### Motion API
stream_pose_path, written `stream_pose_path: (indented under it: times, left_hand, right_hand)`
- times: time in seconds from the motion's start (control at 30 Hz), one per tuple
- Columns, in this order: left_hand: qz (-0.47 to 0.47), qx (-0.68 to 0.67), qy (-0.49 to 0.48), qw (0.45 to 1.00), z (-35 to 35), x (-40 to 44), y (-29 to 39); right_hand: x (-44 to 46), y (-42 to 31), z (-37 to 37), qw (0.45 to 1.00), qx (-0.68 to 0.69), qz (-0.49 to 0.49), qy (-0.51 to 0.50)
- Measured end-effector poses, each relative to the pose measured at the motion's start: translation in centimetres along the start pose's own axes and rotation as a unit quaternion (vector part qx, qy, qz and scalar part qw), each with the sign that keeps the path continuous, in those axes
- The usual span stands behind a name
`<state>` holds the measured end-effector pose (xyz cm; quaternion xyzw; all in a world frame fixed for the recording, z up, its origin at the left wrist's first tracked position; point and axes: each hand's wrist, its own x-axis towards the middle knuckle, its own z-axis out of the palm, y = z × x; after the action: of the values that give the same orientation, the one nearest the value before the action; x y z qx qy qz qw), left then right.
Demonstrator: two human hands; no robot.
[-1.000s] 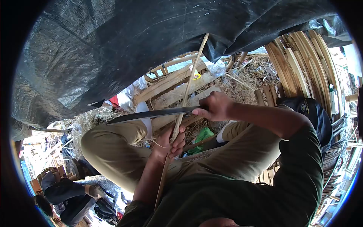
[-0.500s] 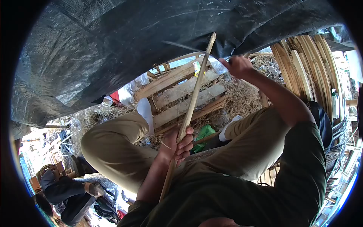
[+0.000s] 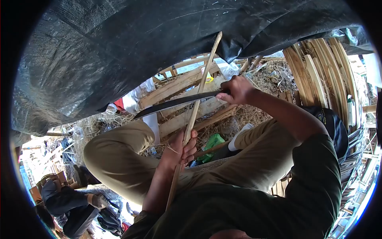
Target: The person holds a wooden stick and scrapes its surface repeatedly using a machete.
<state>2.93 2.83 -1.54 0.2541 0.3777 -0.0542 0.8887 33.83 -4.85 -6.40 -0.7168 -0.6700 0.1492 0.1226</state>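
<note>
My left hand (image 3: pixel 181 149) is wrapped round a long pale wooden stick (image 3: pixel 203 85), which slants from my lap up to the dark tarp. My right hand (image 3: pixel 237 91) grips the handle end of a long dark blade (image 3: pixel 175 104). The blade lies across the stick above my left hand and points left, its tip near my raised knee. The handle itself is mostly hidden by my fingers. A thin shaving or fibre sticks out beside my left hand.
A dark tarp (image 3: pixel 131 51) hangs across the top. Wooden slats (image 3: pixel 171 89) and straw (image 3: pixel 254 115) lie beyond my crossed legs. Split wood (image 3: pixel 326 75) is stacked at the right, near a black bag (image 3: pixel 328 123). Another person (image 3: pixel 71 203) sits at lower left.
My right hand first swung up with the blade to the stick's upper end, then came back down towards me. My left hand has kept its hold, shifting slightly with the stick.
</note>
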Motion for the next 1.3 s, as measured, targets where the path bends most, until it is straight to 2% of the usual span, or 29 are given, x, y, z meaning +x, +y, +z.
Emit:
stream_pose_path:
  times: [0.17,0.27,0.3,0.4,0.47,0.57,0.67,0.7,0.9,1.0,1.1,1.2,1.23,1.3]
  left_hand:
    - [0.008,0.021,0.005,1.0,-0.4,-0.2,-0.4]
    - [0.006,0.075,0.045,0.996,0.6,-0.8,-1.0]
    - [0.005,0.103,0.066,0.992,0.7,-1.1,-1.1]
    - [0.016,0.086,0.062,0.994,0.7,-0.8,-0.7]
    - [0.025,0.074,0.057,0.995,0.9,-0.7,-0.6]
    - [0.009,0.057,0.056,0.997,0.8,-0.4,-0.5]
    - [0.013,0.058,0.055,0.997,0.5,-0.2,-0.1]
    - [0.017,0.065,0.055,0.996,0.4,-0.2,0.0]
    - [0.026,0.075,0.057,0.995,0.3,0.1,-0.1]
    - [0.029,0.079,0.057,0.995,-0.1,0.1,0.0]
    - [0.081,0.143,0.074,0.984,0.2,-0.2,-0.3]
    - [0.075,0.123,0.066,0.987,0.8,-0.4,-0.6]
    - [0.071,0.141,0.089,0.983,1.0,-0.6,-0.6]
    - [0.056,0.123,0.099,0.986,0.7,-0.1,-0.3]
  right_hand:
    - [-0.1,0.5,-0.7,0.996,-0.073,0.038,-0.017]
    - [1.2,2.7,-3.3,0.944,-0.095,0.311,-0.054]
    - [-0.2,2.8,-4.2,0.965,-0.138,0.222,0.01]
    - [-0.7,-0.8,-2.0,0.958,-0.024,0.244,-0.149]
    - [-1.8,-5.9,0.6,0.986,0.024,0.12,-0.114]
    - [-2.3,-5.8,1.0,0.999,0.03,-0.031,0.005]
    - [-1.1,-3.5,-0.3,0.998,0.011,-0.028,-0.061]
    - [-0.9,-3.3,0.4,0.998,0.015,-0.053,0.008]
    - [-1.4,0.9,0.6,0.999,-0.028,-0.043,0.014]
    - [-1.8,0.4,0.9,0.995,-0.013,-0.063,0.081]
    - [-2.8,-3.9,-0.7,0.996,-0.069,-0.027,0.047]
    - [-2.7,-6.8,-0.3,0.99,-0.073,-0.089,0.077]
    - [-2.1,-5.5,0.3,0.994,-0.05,-0.081,0.046]
    - [-1.2,-3.8,0.2,0.992,-0.068,-0.078,0.066]
